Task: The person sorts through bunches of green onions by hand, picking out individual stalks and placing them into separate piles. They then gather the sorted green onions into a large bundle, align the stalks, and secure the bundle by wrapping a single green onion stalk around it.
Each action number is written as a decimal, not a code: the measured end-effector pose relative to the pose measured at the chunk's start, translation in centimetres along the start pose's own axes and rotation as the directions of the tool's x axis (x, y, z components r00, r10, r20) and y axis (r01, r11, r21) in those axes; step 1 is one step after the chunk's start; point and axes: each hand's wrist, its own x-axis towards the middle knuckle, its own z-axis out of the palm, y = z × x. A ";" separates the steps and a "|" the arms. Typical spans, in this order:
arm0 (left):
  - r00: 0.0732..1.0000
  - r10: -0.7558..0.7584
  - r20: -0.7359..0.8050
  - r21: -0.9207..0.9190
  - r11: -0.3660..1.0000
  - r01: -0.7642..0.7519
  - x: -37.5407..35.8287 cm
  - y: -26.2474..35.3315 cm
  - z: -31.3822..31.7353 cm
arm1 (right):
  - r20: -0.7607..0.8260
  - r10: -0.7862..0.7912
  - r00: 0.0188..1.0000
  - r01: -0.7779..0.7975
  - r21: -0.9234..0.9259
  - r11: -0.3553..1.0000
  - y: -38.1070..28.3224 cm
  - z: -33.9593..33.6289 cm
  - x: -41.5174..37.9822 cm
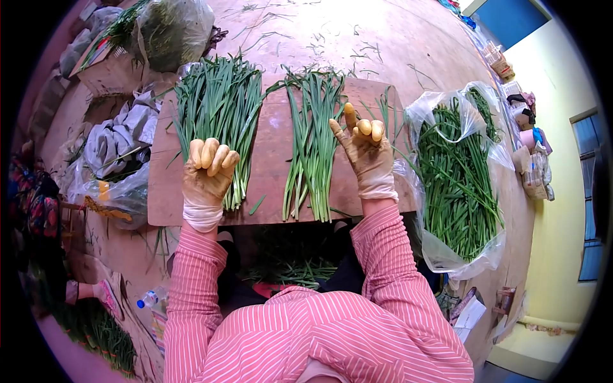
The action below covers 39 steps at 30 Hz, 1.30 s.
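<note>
My left hand (209, 169), in a stained pale glove, is raised palm up with its fingers curled in, nothing visible in it. It hovers over the lower left side of a large pile of long green stalks (220, 102) on the wooden board (268, 191). My right hand (365, 150), gloved too, is palm up with the thumb and one finger stretched out and the others bent; it holds nothing. Just left of it lies a smaller pile of green stalks (313, 140), pale ends toward me. A few loose stalks (386, 115) lie beyond my right hand.
A clear plastic bag (447, 262) full of green stalks stands right of the board. Grey cloth and plastic bags (115, 147) lie on the left, with a stuffed bag (172, 38) behind. A person's foot (108, 297) and a bottle (150, 298) are at lower left.
</note>
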 end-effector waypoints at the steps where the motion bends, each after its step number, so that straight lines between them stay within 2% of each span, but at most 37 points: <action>1: 1.000 -0.003 -0.009 0.006 1.000 0.003 0.0 0.0 0.0 | 0.001 -0.005 1.000 0.005 -0.009 1.000 0.0 0.2 0.0; 6: 1.000 -0.003 0.009 0.018 1.000 0.003 -0.1 0.3 -0.3 | -0.030 -0.018 0.999 0.016 -0.072 0.997 0.1 0.3 0.1; 12: 1.000 0.006 -0.007 0.018 1.000 -0.005 -0.2 0.3 -0.2 | 0.017 0.018 1.000 -0.018 -0.021 1.000 0.2 0.4 0.1; 14: 1.000 0.006 0.008 0.013 1.000 -0.006 -0.2 0.3 -0.2 | 0.028 0.018 0.999 -0.017 -0.065 0.998 0.2 0.1 0.2; 20: 0.996 -0.007 0.087 -0.014 1.000 0.009 0.0 0.3 -1.0 | -0.019 0.035 0.999 -0.035 -0.005 0.999 0.2 0.6 0.0; 21: 0.998 -0.006 0.070 -0.011 1.000 0.007 0.0 0.2 -0.7 | -0.052 0.030 0.998 -0.029 0.019 0.999 0.2 0.5 0.0; 25: 0.998 -0.008 0.058 0.020 1.000 0.007 -0.1 0.2 -0.8 | 0.033 0.069 0.997 -0.070 0.030 0.997 0.0 0.5 0.1; 28: 0.998 -0.009 0.060 0.028 1.000 0.008 -0.1 0.2 -0.9 | -0.038 0.066 0.997 -0.064 0.043 0.997 -0.1 0.5 0.0; 39: 0.989 -0.004 0.146 0.054 0.999 -0.004 0.1 0.0 -1.2 | -0.035 0.045 0.998 -0.046 -0.028 0.999 0.0 0.6 0.1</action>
